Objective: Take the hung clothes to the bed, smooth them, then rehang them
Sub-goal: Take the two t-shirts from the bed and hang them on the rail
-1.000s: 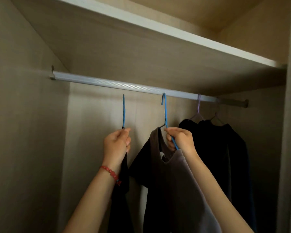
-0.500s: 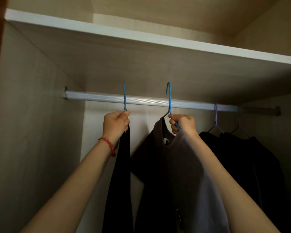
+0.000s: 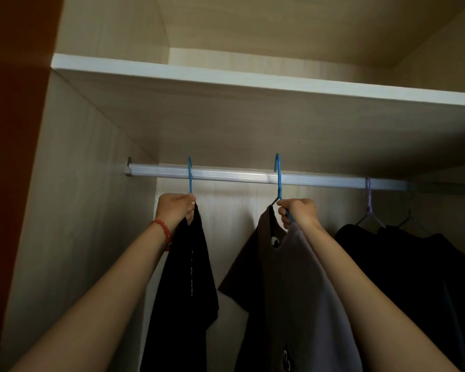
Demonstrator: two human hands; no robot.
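Observation:
Inside a wardrobe, a pale metal rail [image 3: 239,177] runs left to right. My left hand [image 3: 175,209] grips a blue hanger [image 3: 190,174] that carries a black garment [image 3: 187,285]; its hook crosses the rail. My right hand [image 3: 297,212] grips a second blue hanger [image 3: 278,175] holding a grey-brown T-shirt [image 3: 287,299], its hook also at the rail. Whether either hook bears on the rail I cannot tell. A red bead bracelet circles my left wrist.
At the right of the rail hang dark garments [image 3: 414,277] on a purple hanger [image 3: 369,202] and a dark hanger [image 3: 408,213]. A shelf [image 3: 253,79] sits close above the rail. The wardrobe's left wall [image 3: 78,210] stands near my left arm.
Both hands have raised their hangers, so the hooks that were below the rail now reach its height. My view has tilted upward and the hands have spread apart.

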